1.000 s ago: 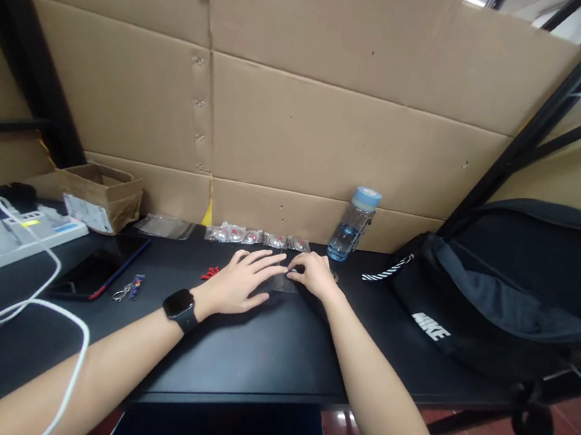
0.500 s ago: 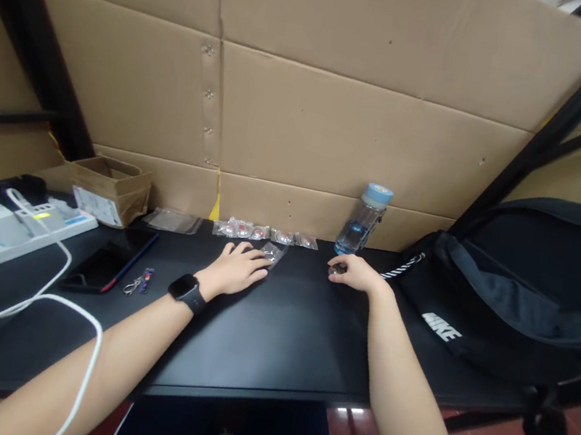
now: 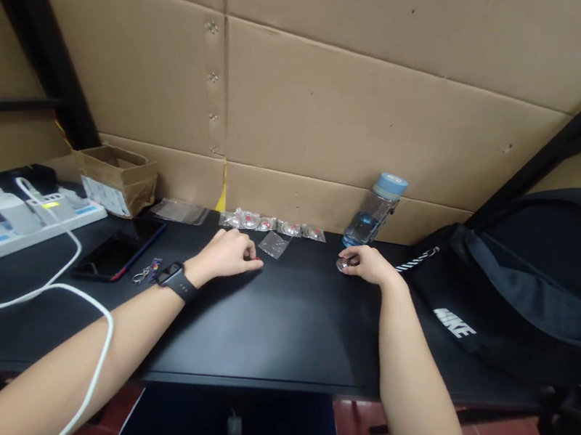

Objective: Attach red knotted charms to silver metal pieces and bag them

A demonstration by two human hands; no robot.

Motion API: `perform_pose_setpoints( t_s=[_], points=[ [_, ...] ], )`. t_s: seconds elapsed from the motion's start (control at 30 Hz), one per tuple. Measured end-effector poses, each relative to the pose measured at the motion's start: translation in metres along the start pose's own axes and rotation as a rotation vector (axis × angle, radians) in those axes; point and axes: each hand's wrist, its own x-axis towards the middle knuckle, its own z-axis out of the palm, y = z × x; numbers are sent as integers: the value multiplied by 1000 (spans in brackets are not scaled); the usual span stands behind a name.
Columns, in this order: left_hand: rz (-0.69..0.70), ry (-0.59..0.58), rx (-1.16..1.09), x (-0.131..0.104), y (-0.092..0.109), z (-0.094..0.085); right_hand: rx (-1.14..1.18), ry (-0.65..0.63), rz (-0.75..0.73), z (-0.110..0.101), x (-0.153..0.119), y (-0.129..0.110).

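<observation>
My left hand (image 3: 227, 253), with a black watch (image 3: 177, 280) on its wrist, is closed at the table's surface. A small red piece (image 3: 258, 259) shows at its thumb and fingertips; the rest is hidden. Just beyond lies a small clear plastic bag (image 3: 273, 245), flat and apart from the fingers. My right hand (image 3: 372, 266) pinches a small round shiny metal disc (image 3: 342, 264) close to the table, in front of the water bottle (image 3: 371, 216). Along the cardboard wall sits a row of several small clear packets (image 3: 291, 229) holding round silvery pieces with red spots.
On the left are a power strip (image 3: 11, 239) with white cables, a phone (image 3: 116, 252), a keychain (image 3: 147, 270) and an open cardboard box (image 3: 118, 179). Flat clear bags (image 3: 179, 212) lie beside the box. A black backpack (image 3: 524, 306) fills the right side.
My left hand has drawn back from the clear bag, leaving it on the table, and its spread fingers have closed. My right hand still holds the disc, now more visible. The view has tilted slightly.
</observation>
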Motion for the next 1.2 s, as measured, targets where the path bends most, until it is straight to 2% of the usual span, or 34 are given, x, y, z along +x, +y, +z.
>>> perform_pose_setpoints(
  t_s=[0.1, 0.2, 0.33, 0.47, 0.63, 0.8, 1.03, 1.2],
  points=[
    [38, 8, 55, -1, 12, 8, 21, 111, -65, -3, -3, -11],
    [38, 2, 87, -3, 18, 15, 140, 232, -200, -1, -6, -36],
    [80, 51, 86, -7, 22, 17, 362, 241, -353, 16, -6, -74],
    [78, 150, -111, -5, 31, 6, 568, 250, -477, 42, -3, -100],
    [80, 269, -450, -5, 47, -4, 850, 162, -486, 65, -8, -123],
    [85, 342, -457, -6, 52, 2, 949, 149, -510, 75, -11, -135],
    [5, 354, -250, -7, 58, 6, 956, 154, -501, 75, -14, -140],
    [-16, 367, -254, -9, 63, 6, 972, 156, -495, 76, -15, -141]
  ],
)
